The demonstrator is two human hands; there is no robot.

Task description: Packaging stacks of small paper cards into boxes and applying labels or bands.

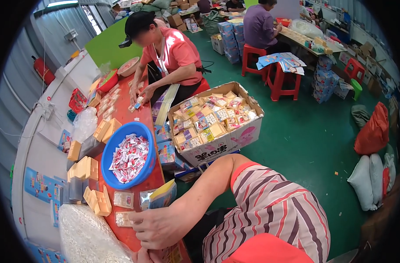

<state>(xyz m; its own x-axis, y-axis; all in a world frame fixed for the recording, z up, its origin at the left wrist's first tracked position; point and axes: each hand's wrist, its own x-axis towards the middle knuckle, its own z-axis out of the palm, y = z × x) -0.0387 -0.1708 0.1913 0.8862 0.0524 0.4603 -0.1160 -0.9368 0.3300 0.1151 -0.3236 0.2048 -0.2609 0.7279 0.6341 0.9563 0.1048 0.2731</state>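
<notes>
two small trays lie on the red table, one just beyond the other. the nearer tray has white pieces in it, with the right hand at its right end: fingers curled, touching the edge or very near it. thumb hidden, so cannot tell whether they grip. left hand: mostly cut off at the lower edge; cannot tell if its fingers hold anything. the farther tray lies untouched.

nearby: bulging clear bag to the left, blue basin of small packets beyond, upright cards beside the trays.

step, as judged: loading the nearer tray. method: steady the rim with light fingertips, keep the palm from blocking the view of the compartments, seat pieces below the rim. likely fault: a sleeve or wrist knocking the cards.
</notes>
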